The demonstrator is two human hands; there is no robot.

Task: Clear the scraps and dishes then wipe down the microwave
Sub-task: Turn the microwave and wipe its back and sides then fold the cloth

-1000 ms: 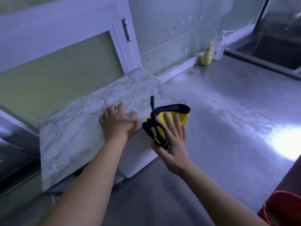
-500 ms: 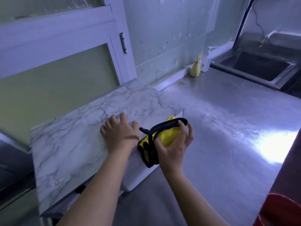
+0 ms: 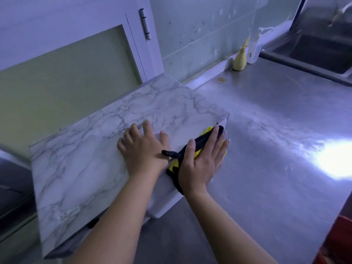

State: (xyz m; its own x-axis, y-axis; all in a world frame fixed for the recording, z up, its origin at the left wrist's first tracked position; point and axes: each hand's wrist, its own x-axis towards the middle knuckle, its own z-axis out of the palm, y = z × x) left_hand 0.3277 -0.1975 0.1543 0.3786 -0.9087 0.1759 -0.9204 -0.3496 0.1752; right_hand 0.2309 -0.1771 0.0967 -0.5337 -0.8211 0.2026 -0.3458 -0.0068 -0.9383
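Observation:
The microwave [image 3: 80, 168] has a marble-patterned top and stands on the steel counter at the left. My left hand [image 3: 142, 149] rests flat on its top near the right edge, fingers spread. A yellow cloth with a black border [image 3: 202, 141] lies against the microwave's right side. My right hand [image 3: 203, 161] presses it there with straight fingers, covering most of the cloth.
The steel counter [image 3: 276, 168] stretches to the right, with a bright glare patch. A yellow bottle [image 3: 240, 60] and a white pump dispenser [image 3: 256, 48] stand by the wall. A sink [image 3: 320, 52] lies at the far right. Something red [image 3: 341, 241] shows at the lower right edge.
My right hand has flattened over the cloth and moved it up along the microwave's right side. My left hand stays on the top.

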